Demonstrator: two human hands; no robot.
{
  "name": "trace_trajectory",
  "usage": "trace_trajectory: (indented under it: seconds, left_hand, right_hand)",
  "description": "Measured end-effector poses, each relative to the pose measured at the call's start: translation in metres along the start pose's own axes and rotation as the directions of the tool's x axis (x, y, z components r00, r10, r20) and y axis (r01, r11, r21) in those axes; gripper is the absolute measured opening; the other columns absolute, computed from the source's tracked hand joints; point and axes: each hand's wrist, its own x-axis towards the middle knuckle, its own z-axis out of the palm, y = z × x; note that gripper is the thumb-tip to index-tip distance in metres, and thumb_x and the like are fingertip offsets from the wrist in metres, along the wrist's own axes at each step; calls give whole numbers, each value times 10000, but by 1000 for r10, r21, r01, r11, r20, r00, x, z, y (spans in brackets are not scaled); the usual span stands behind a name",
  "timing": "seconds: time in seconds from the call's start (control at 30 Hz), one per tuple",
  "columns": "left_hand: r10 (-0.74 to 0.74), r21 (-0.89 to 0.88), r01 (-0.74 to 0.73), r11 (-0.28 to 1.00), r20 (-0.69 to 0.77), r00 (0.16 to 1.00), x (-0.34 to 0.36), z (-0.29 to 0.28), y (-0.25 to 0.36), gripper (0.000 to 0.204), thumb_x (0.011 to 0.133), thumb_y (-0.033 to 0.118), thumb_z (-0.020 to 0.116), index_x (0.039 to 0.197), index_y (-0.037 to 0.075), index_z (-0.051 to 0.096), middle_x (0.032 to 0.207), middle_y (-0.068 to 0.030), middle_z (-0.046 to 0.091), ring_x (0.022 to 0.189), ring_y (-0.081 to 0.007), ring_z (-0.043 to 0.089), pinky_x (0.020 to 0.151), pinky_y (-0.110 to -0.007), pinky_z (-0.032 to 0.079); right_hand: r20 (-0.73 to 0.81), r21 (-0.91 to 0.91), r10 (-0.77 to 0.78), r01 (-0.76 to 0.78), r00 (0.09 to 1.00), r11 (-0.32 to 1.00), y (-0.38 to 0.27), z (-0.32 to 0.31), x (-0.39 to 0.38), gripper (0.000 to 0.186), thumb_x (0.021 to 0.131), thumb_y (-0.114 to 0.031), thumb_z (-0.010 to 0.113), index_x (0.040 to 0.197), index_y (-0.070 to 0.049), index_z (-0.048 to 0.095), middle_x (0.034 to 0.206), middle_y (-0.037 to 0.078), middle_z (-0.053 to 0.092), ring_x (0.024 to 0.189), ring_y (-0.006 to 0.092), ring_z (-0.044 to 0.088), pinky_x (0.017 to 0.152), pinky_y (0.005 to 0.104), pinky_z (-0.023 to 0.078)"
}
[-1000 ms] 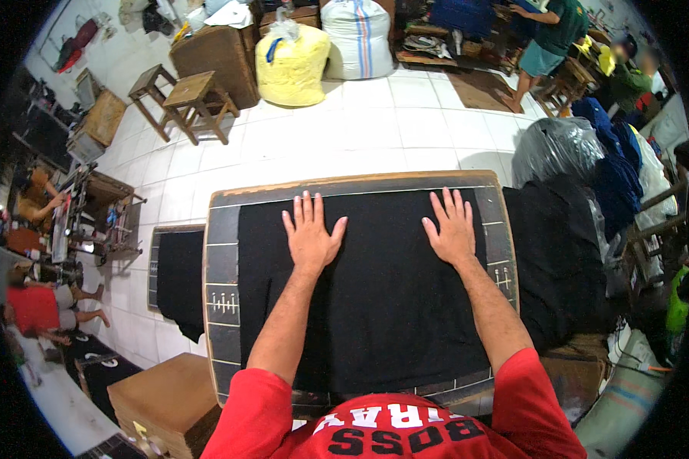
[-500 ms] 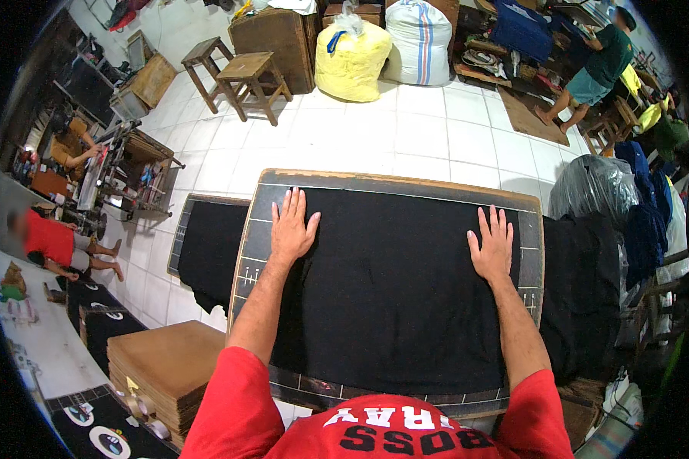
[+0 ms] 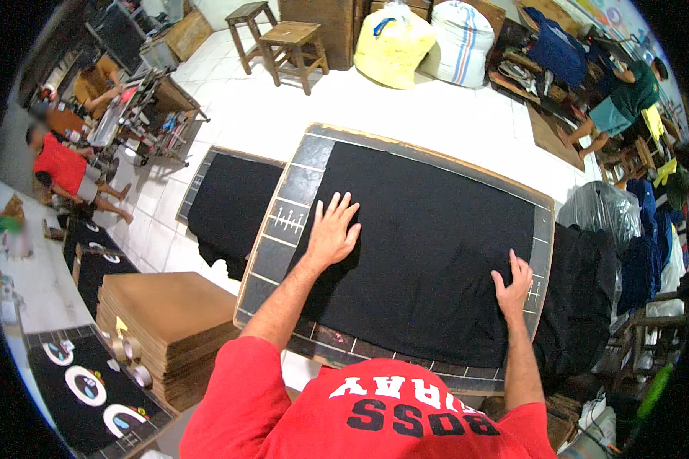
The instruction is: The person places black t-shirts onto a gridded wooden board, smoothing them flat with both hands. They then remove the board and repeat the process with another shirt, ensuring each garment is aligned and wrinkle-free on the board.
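A piece of black cloth (image 3: 421, 252) lies spread over a dark board (image 3: 292, 177) with white ruled lines and a wooden rim. My left hand (image 3: 334, 232) rests on the cloth near its left edge, fingers stretched and thumb apart. Close to the cloth's right edge, my right hand (image 3: 515, 284) lies with its fingers extended and thumb out to the side. Neither hand grips anything that I can see. Faint wrinkles show in the cloth beside my right hand.
Left of the board is another board with black cloth (image 3: 233, 195). A stack of brown boards (image 3: 168, 310) stands at lower left, beside printed black cloth (image 3: 76, 382). Stools (image 3: 295, 47) and a yellow sack (image 3: 394, 47) stand beyond. Other people work at left and far right.
Both hands have slid nearer to me along the cloth, from its far edge toward its middle. The view has turned, so the board now appears tilted.
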Motion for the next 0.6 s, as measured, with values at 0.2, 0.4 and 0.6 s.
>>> trace_trajectory:
  seconds: [0.2, 0.4, 0.6]
  left_hand:
    - [-72, -169, 39, 985, -195, 978, -16, 8, 7, 204, 959, 89, 703, 1119, 70, 577, 1496, -186, 591, 1481, -375, 468, 1259, -665, 228]
    - [-143, -474, 95, 876, -67, 987, -93, -60, 31, 207, 923, 126, 773, 1022, 24, 623, 786, -161, 672, 762, -364, 689, 687, -436, 518]
    - [-180, -580, 330, 745, 303, 936, -195, -131, 47, 383, 845, 80, 846, 1204, 65, 714, 1036, -135, 763, 1026, -244, 726, 896, -403, 565]
  right_hand:
    - [67, 148, 153, -161, 986, 976, 11, 7, -14, 119, 931, -196, 783, 998, -108, 742, 1020, 84, 708, 1031, 303, 627, 926, 461, 470]
    - [234, 405, 297, -371, 926, 836, -13, -45, -59, 236, 937, -18, 699, 1171, -47, 681, 931, 92, 658, 850, 173, 612, 785, 334, 513]
    - [411, 257, 224, -349, 883, 901, -29, -112, -152, 270, 852, 31, 679, 1109, -12, 748, 1079, 143, 755, 986, 257, 724, 899, 358, 561]
